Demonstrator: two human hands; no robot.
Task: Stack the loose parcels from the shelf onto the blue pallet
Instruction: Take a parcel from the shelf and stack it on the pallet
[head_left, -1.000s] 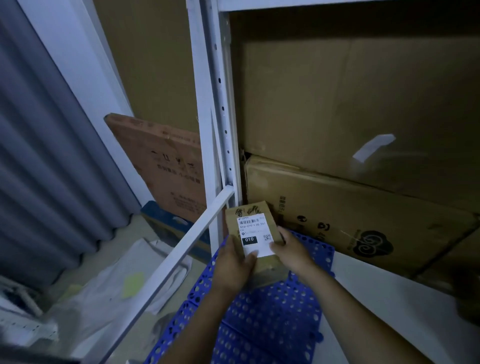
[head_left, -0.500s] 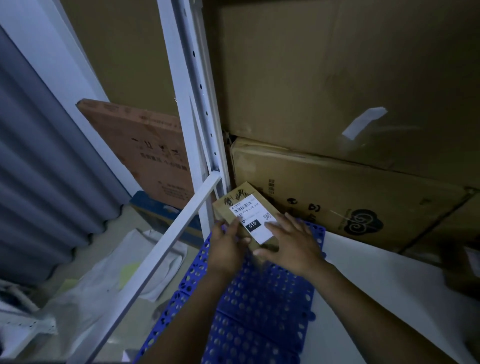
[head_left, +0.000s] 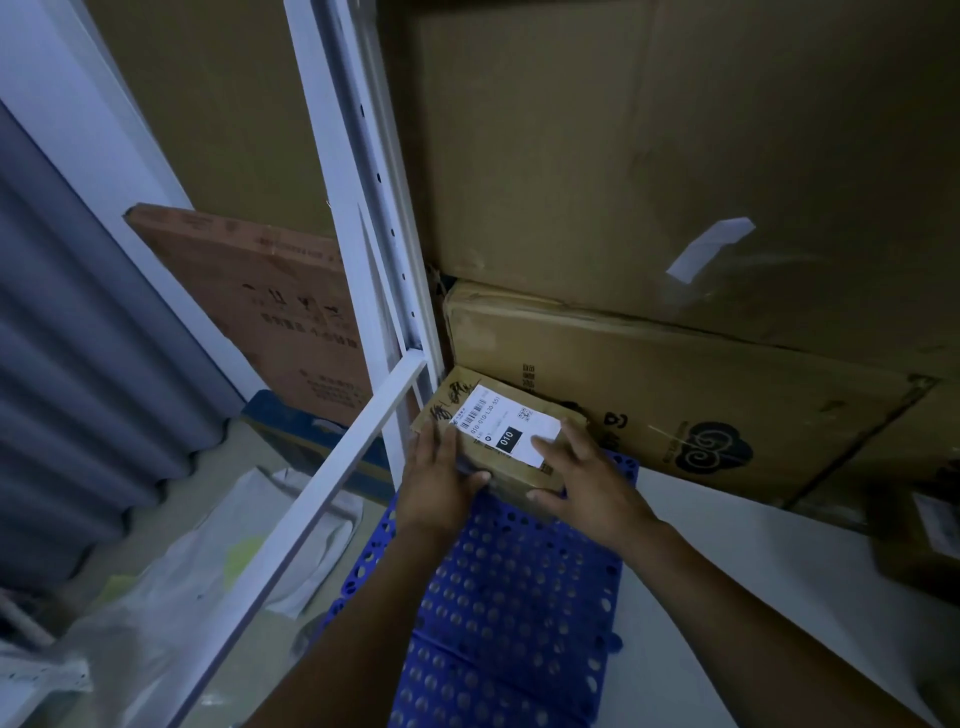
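Observation:
A small brown parcel (head_left: 519, 434) with a white label marked 010 lies flat on the far left corner of the blue perforated pallet (head_left: 509, 597). It sits close against a large carton behind it. My left hand (head_left: 436, 483) rests on the parcel's left edge, fingers straight on top and thumb along its near side. My right hand (head_left: 587, 480) lies spread over the label's right end, thumb against the near side.
A white shelf upright (head_left: 363, 234) and slanting rail (head_left: 311, 499) stand just left of the pallet. Large cartons (head_left: 675, 405) fill the back. Another dark parcel (head_left: 924, 535) sits on the white shelf board (head_left: 753, 561) at right. Plastic bags (head_left: 182, 571) lie on the floor at left.
The parcel has gone from held upright above the pallet to lying flat in its far left corner. Both hands followed it down and forward.

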